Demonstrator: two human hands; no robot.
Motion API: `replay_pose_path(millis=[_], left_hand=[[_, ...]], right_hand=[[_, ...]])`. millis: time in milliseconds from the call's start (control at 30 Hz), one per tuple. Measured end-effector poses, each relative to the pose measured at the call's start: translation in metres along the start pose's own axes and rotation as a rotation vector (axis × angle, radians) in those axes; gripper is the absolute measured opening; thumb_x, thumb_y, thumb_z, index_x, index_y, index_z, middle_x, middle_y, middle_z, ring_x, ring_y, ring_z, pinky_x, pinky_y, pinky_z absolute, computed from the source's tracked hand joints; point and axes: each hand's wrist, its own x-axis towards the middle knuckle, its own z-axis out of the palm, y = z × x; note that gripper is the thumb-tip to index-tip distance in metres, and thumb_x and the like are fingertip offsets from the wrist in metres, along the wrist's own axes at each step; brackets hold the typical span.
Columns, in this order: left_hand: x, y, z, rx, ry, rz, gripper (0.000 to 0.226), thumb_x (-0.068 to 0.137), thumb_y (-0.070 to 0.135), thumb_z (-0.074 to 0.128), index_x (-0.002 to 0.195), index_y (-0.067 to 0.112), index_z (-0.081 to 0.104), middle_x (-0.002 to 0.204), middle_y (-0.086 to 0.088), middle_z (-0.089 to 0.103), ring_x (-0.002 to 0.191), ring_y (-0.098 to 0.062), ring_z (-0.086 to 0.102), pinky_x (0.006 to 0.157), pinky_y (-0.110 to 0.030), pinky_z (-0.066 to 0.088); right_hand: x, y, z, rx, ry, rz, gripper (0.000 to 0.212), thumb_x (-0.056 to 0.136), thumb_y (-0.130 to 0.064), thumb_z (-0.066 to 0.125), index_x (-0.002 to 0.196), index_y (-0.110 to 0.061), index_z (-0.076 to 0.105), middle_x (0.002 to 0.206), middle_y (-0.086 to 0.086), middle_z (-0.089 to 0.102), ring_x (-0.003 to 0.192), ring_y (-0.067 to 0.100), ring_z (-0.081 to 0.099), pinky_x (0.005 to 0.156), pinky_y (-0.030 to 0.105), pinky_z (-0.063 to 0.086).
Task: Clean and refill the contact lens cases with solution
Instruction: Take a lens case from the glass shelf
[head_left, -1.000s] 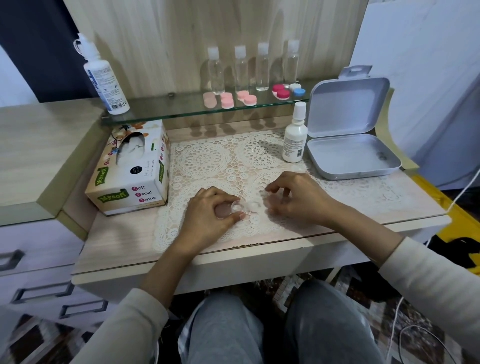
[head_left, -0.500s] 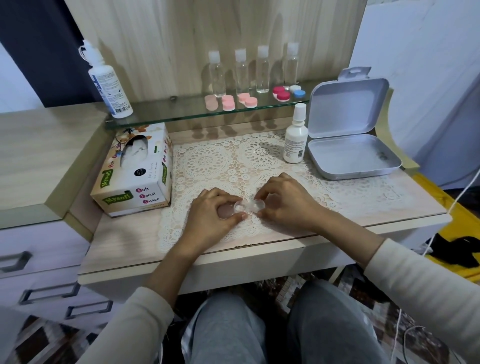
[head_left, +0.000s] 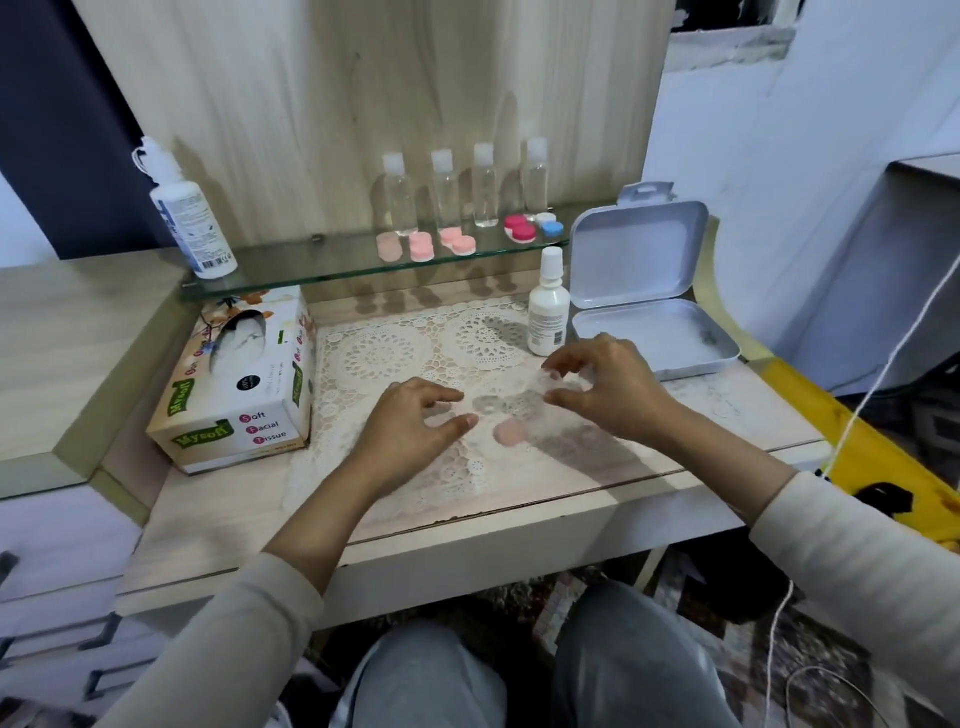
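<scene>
Left hand (head_left: 415, 426): rests on the lace mat (head_left: 395, 358), fingers loosely curled, thumb and forefinger apart, nothing visible between them.
Right hand (head_left: 613, 389): hovers just above the mat, fingers arched toward the thumb. A pale translucent blur sits at the fingertips, and I cannot tell whether it pinches a cap or holds nothing.
Pink cap (head_left: 511, 432): lies flat on the mat between the hands, touching neither.
Clear lens case (head_left: 501, 405): lies on the mat just behind the pink cap, between the two hands and almost lost against the lace.
Case, handling: probably light, stiff plastic that is slippery when wet. Pinch it by the bridge between the wells or steady one well by its rim. Keep it level once filled.
Small white bottle (head_left: 548, 312): stands capped, beyond the right hand.
Tissue box (head_left: 244, 384): left of the mat, a tissue showing.
White tin (head_left: 660, 332): open, at the far right.
Glass shelf (head_left: 322, 260): carries pink cases (head_left: 421, 247), a red case (head_left: 521, 228), a blue-and-white case (head_left: 549, 224), four clear bottles (head_left: 444, 192) and, at its left end, a large solution bottle (head_left: 189, 223).
</scene>
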Motion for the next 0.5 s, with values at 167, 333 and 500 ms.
replay_pose_path(millis=[167,333,500], left_hand=[[0.017,0.027,0.033,0.044,-0.03,0.078,0.046,0.086,0.042,0.059,0.125,0.018,0.056,0.129,-0.001,0.051,0.122,-0.016,0.041,0.106,-0.036,0.033],[0.03,0.035,0.059,0.192,-0.102,0.146,0.054,0.088,0.049,0.051,0.134,0.02,0.047,0.144,0.004,0.038,0.132,-0.014,0.026,0.109,-0.027,0.02],[0.031,0.026,0.068,0.273,-0.094,0.176,0.055,0.089,0.053,0.044,0.136,0.023,0.044,0.145,0.008,0.036,0.133,-0.011,0.024,0.11,-0.029,0.019]], right_hand=[[0.006,0.025,-0.037,-0.087,0.141,0.02,0.023,0.076,-0.021,0.073,0.096,-0.011,0.069,0.085,-0.005,0.063,0.083,0.011,0.048,0.068,0.021,0.028],[0.023,0.06,-0.058,-0.262,0.193,-0.033,0.023,0.073,-0.014,0.074,0.094,-0.006,0.069,0.089,0.009,0.069,0.086,0.028,0.054,0.073,0.031,0.039],[0.036,0.079,-0.058,-0.521,0.315,-0.235,0.029,0.052,-0.003,0.084,0.077,-0.004,0.07,0.071,0.011,0.067,0.065,0.034,0.059,0.064,0.037,0.046]])
